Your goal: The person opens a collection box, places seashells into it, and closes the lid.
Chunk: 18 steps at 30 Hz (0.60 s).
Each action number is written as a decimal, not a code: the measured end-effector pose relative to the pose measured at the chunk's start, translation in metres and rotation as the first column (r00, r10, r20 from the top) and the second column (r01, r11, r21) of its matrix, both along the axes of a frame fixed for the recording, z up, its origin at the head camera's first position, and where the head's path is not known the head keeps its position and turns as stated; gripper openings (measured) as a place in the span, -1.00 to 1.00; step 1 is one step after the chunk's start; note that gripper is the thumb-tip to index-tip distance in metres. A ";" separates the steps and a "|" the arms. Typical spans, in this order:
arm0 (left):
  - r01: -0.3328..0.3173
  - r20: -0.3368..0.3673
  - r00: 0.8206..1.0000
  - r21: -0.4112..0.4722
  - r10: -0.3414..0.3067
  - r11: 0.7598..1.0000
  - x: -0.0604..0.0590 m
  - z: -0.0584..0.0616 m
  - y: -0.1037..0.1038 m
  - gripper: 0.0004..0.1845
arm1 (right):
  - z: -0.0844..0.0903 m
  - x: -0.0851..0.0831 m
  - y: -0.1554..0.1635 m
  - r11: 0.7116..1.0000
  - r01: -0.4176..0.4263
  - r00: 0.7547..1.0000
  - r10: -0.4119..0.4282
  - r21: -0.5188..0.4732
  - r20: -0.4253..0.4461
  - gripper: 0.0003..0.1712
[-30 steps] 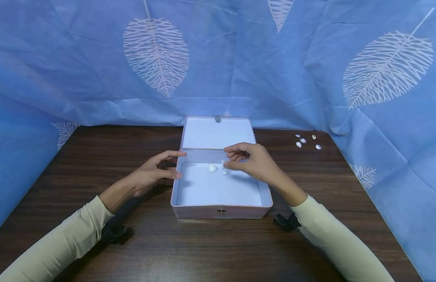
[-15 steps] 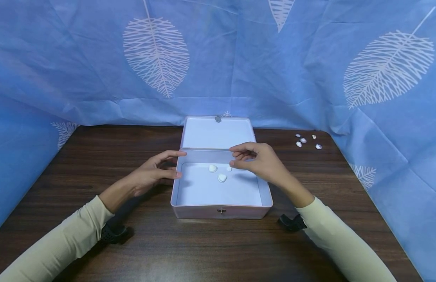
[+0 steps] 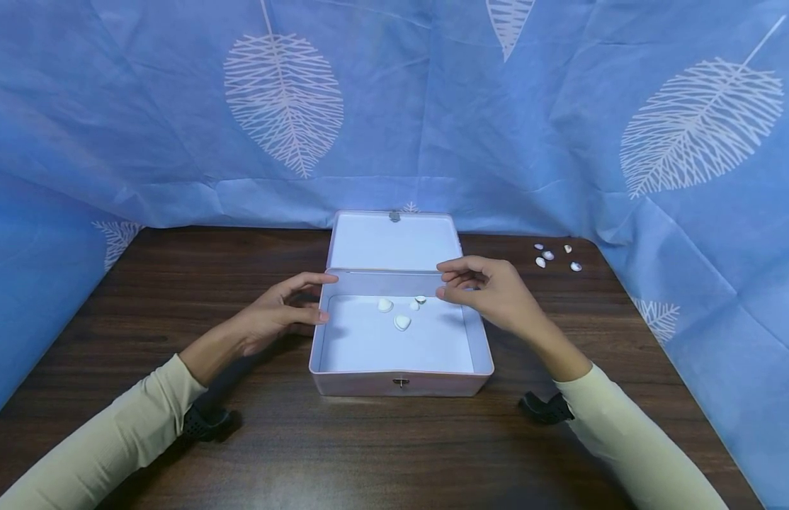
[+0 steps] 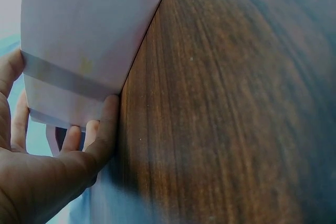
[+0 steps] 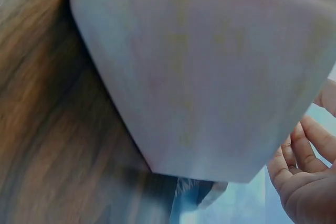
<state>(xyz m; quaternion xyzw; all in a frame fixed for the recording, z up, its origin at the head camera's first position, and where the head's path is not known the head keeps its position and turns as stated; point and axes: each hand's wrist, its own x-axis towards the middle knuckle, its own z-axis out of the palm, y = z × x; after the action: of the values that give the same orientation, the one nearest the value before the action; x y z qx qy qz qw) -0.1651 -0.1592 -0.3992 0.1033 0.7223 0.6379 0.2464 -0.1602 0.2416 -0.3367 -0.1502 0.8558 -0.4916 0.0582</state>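
Observation:
A pale box stands on the table with its lid tipped back. Several small white seashells lie on its white floor, toward the back. My left hand rests against the box's left side, thumb and forefinger at the rim, other fingers along the outer wall in the left wrist view. Over the box's right rear part hovers my right hand, fingers loosely bent, thumb apart from the forefinger and no shell visible between them. In the right wrist view the box's side wall hides part of that hand.
Several more seashells lie scattered at the far right of the dark wooden table. A blue cloth with white leaf prints hangs behind and along both sides. The box has a metal clasp in front.
My right hand has moved rightward, away from the shells. The shells previously hidden by its fingers now show on the box floor. My left hand and the box have stayed put.

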 end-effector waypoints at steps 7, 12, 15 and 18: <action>-0.007 0.004 1.000 -0.004 0.007 1.000 0.001 0.001 -0.001 -0.15 | 0.003 0.003 0.013 0.999 0.032 0.999 -0.032 -0.018 -0.001 -0.50; -0.001 0.014 1.000 -0.007 0.001 1.000 0.001 0.001 -0.001 -0.14 | 0.002 0.002 0.025 0.998 0.058 0.998 -0.058 0.008 -0.038 -0.51; 0.001 0.022 1.000 -0.010 -0.001 1.000 0.001 0.001 -0.001 -0.14 | 0.002 0.001 0.032 0.997 0.069 0.996 -0.068 0.021 -0.062 -0.51; 0.002 0.024 1.000 -0.013 -0.002 1.000 0.000 0.002 0.000 -0.14 | 0.004 0.001 0.039 0.996 0.084 0.993 -0.081 0.034 -0.083 -0.53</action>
<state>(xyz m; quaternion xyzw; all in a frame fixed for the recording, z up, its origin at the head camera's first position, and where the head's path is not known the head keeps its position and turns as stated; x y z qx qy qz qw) -0.1651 -0.1595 -0.3970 0.0946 0.7232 0.6342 0.2564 -0.1593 0.2810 -0.3325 -0.1335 0.8720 -0.4709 0.0054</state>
